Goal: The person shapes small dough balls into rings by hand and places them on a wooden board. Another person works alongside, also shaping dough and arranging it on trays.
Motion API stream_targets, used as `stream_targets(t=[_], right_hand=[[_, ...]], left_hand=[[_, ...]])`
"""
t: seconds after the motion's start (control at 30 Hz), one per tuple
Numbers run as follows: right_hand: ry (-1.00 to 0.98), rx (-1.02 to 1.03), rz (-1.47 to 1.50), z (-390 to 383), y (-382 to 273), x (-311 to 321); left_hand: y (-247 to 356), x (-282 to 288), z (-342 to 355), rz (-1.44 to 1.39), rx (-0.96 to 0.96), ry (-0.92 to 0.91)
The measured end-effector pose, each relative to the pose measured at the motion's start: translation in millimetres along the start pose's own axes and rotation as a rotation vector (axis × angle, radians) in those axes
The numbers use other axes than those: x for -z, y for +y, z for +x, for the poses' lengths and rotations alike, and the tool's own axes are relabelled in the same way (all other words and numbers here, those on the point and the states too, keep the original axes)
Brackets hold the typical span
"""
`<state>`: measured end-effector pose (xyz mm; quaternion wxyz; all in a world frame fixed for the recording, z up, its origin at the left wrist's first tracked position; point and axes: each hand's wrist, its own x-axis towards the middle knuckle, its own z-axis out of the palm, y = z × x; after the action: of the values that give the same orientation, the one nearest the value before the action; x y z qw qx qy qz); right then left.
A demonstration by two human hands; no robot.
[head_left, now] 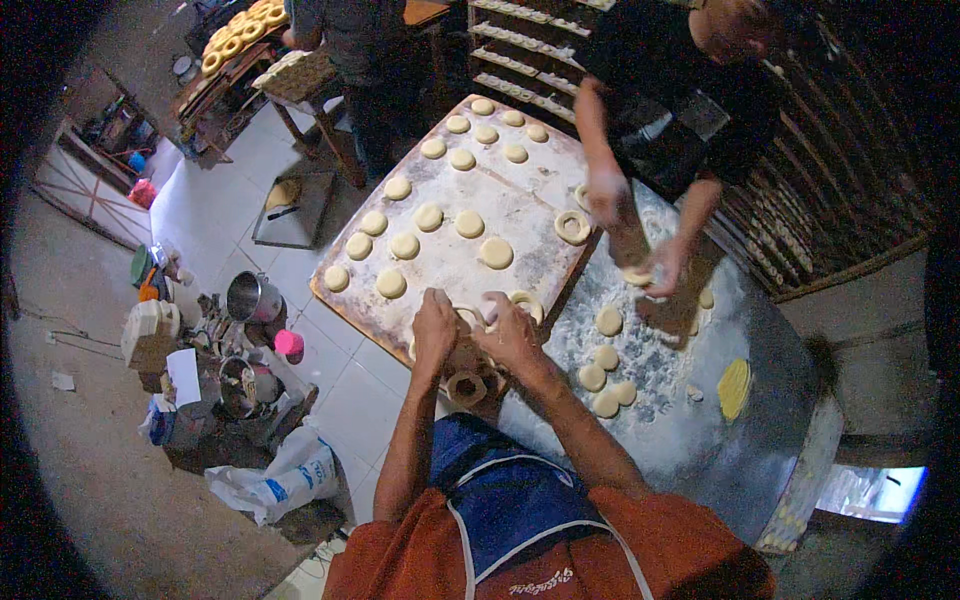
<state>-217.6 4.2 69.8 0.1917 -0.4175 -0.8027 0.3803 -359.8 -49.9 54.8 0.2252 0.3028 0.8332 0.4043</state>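
Note:
At the near edge of a floured wooden board (500, 190), my left hand (436, 325) and my right hand (506, 335) hold a pale dough ring (470, 317) between them. The fingers of both hands are curled in and partly hide it. Another dough ring (527, 303) lies just beyond my right hand. Several round dough discs (404, 245) are spread over the board. One more dough ring (572, 227) rests at the board's right edge.
Across from me, a co-worker's hand (668, 268) handles dough over a floury metal table (640, 420). Loose dough pieces (608, 320) and a yellow oval item (734, 388) lie there. Metal pots (253, 298) stand on the left. Finished rings (240, 35) fill a far table.

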Motion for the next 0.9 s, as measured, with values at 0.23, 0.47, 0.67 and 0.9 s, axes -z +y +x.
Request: stream_targets(t=[0.23, 0.47, 0.67, 0.9], right_hand=[[0.019, 0.203, -0.338, 23.8, 16.4, 8.6], [0.191, 0.44, -0.643, 103.8, 40.4, -1.5], [0.014, 0.099, -0.259, 115.0, 36.3, 6.7], [0.211, 0.111, 0.499, -25.6, 87.6, 79.1]], left_hand=[[-17.2, 15.2, -0.8, 0.299, -0.464, 0.04], [-40.0, 22.0, 26.8, 0.492, -0.417, 0.421], [-112.3, 47.0, 95.7, 0.722, -0.421, 0.169], [23.6, 31.9, 9.2, 0.002, -0.409, -0.176]])
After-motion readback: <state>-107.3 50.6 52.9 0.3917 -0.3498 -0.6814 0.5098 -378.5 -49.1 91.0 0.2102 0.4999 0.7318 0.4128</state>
